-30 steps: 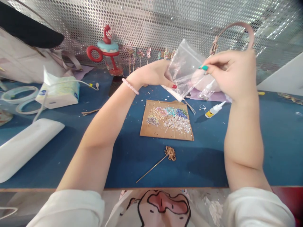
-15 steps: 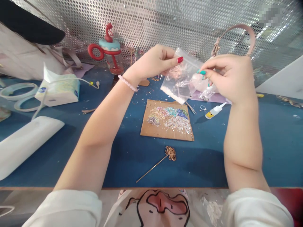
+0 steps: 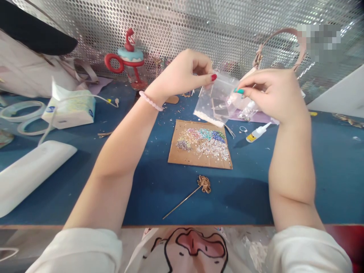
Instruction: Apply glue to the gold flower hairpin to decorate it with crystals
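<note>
On the table (image 3: pixel 153 189), beads (image 3: pixel 212 148) lie spread over a cardboard sheet (image 3: pixel 178 155). A hairpin (image 3: pixel 204 184) lies on the sheet's near side, tweezers (image 3: pixel 230 131) by its far right corner, a glue bottle (image 3: pixel 256 134) farther right. The bag (image 3: pixel 206 104) sits between the left hand (image 3: pixel 190 72) and right hand (image 3: pixel 269 93), its lower edge perhaps clear of the table. Far left, tape rolls (image 3: pixel 8 116) lie left of a tissue pack (image 3: pixel 75 112); a cup (image 3: pixel 136 70) stands beyond, before the wall panel (image 3: pixel 182 22).
</note>
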Motion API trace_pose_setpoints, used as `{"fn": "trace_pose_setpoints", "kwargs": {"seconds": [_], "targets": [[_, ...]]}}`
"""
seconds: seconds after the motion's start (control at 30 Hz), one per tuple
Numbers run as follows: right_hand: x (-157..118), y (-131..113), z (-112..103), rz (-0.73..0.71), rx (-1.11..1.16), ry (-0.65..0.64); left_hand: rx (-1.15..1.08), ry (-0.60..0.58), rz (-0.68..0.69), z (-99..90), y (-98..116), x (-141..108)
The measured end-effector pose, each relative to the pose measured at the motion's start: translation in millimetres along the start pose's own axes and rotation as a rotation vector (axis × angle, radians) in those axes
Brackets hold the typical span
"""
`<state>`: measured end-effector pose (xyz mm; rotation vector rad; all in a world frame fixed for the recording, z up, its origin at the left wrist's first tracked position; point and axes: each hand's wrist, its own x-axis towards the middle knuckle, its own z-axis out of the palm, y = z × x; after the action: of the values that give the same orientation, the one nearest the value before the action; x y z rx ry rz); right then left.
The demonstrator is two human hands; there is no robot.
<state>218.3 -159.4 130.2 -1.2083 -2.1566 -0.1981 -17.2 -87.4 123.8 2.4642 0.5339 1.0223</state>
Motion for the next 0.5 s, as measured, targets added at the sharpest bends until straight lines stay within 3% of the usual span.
{"fn": "trace_pose_setpoints", "kwargs": {"seconds": [0.1,0.27,0.5], "targets": [[0.3,2.8,0.1,-0.017,-0.036,-0.020,0.059,-0.009,0.006,-0.3,1.9,-0.8],[1.9,4.6,4.0,-0.014,-0.062,-0.045,0.053,-0.141,-0.037,0.6,-3.2,-1.4],[3.6,0.5,8.7,-0.080,-0.122,-0.144,0.142,-0.194,-0.054,3.4,2.6,-3.8]]}}
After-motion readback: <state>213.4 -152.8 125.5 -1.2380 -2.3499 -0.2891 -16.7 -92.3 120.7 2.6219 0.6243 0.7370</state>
